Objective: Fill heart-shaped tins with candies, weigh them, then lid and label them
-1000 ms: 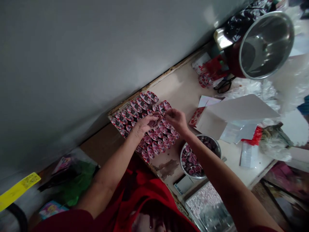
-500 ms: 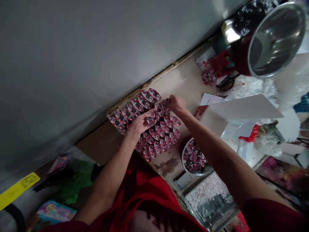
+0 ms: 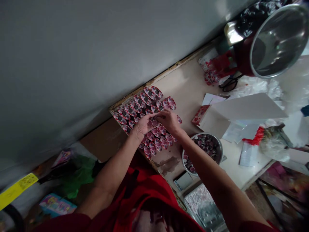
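Note:
Rows of oval printed cards [image 3: 124, 113] in red and white lie on the table. Those toward the wall carry dark round spots; those nearer me have small pink round caps [image 3: 157, 144] on them. Over the middle rows, my left hand [image 3: 144, 124] is palm up and cups several loose pink caps against its fingers. My right hand [image 3: 170, 120] meets it there, thumb and fingertips pinched at a cap by the left fingertips; the fingers partly hide it. Under my right forearm stands a steel bowl [image 3: 220, 151] full of similar caps.
A metal tray [image 3: 190, 201] with small pale pieces sits by the near edge. To the right are an open white carton [image 3: 214, 120], plastic bags [image 3: 259, 88] and a large tilted steel pot [image 3: 256, 69]. A grey wall [image 3: 96, 54] borders the table's far side.
My right hand has come back from a card at the right end of a middle row to my left palm. A card there now shows a pink cap in view.

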`<state>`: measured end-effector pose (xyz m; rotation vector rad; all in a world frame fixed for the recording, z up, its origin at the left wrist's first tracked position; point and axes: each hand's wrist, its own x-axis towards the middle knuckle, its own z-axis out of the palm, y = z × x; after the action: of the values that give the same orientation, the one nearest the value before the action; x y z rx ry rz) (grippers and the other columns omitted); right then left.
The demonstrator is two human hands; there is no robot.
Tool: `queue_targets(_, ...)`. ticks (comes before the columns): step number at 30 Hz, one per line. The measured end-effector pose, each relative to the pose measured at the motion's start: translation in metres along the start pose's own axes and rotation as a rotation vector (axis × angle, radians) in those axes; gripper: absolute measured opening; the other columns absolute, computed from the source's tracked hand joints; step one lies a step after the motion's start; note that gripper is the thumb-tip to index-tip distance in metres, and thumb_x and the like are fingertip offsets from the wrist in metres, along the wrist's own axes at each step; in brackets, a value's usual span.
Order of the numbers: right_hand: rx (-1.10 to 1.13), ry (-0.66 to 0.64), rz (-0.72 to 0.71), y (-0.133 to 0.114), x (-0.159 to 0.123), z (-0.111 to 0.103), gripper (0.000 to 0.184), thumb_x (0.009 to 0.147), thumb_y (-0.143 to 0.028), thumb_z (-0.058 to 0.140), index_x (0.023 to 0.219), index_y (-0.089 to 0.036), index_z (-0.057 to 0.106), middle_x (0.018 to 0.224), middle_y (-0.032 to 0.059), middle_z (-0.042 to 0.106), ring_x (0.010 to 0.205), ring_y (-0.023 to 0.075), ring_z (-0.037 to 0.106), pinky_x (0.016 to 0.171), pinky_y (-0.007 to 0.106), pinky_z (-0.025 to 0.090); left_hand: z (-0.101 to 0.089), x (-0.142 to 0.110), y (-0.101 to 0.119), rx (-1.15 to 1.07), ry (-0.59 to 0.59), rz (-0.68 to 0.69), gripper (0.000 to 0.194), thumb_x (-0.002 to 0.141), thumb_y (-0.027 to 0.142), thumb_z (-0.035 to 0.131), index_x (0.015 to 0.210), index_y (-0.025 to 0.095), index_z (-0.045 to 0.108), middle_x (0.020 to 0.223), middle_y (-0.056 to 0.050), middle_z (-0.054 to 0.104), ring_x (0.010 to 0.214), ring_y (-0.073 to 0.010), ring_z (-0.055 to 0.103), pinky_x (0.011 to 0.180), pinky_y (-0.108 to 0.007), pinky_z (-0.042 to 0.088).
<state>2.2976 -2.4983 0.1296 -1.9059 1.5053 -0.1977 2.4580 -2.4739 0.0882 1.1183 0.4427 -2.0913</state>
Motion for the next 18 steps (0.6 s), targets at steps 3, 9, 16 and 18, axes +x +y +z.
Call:
queue_targets(3,0.111,0.068,0.044,0.009,-0.005,0.004,0.013,0.086,-0.019,0.073,0.087,-0.023,0.086,0.089,0.0034,0.079,0.082,0.0185,0.072,0.078,0.026,0.051,0.003,-0.002,-0.007,0.004,0.028,0.007,0.031,0.093,0.004,0.060,0.117,0.011,0.077,0.078,-0.005,0.078,0.062,-0.0138,0.073,0.079,-0.029,0.067)
queue_targets(9,0.114,0.188,0.258,0.018,0.020,-0.006,0.011,0.085,-0.027,0.074,0.089,-0.022,0.084,0.083,0.0007,0.081,0.080,0.0200,0.074,0.075,0.027,0.052,-0.002,-0.016,-0.004,-0.016,0.039,0.029,0.036,0.094,0.003,0.057,0.124,0.010,0.075,0.099,-0.013,0.083,0.088,-0.0204,0.081,0.084,-0.030,0.067)
queue_targets(16,-0.384,-0.088,0.204,0.006,0.076,-0.014,0.014,0.088,-0.021,0.071,0.097,-0.020,0.081,0.108,0.0095,0.081,0.099,0.0251,0.074,0.082,0.030,0.050,-0.014,-0.031,0.025,-0.053,-0.015,0.104,0.031,0.102,0.015,0.054,0.122,0.007,0.076,0.112,-0.018,0.082,0.108,-0.0258,0.080,0.105,-0.043,0.063)
queue_targets(18,-0.464,-0.175,0.263,0.003,0.085,-0.015,0.019,0.088,-0.026,0.075,0.105,-0.022,0.079,0.110,0.0103,0.081,0.100,0.0271,0.074,0.080,0.031,0.051,-0.017,-0.027,0.031,-0.042,-0.021,0.127,0.031,0.102,0.016,0.055,0.122,0.007,0.076,0.112,-0.018,0.082,0.111,-0.0265,0.079,0.109,-0.045,0.061)
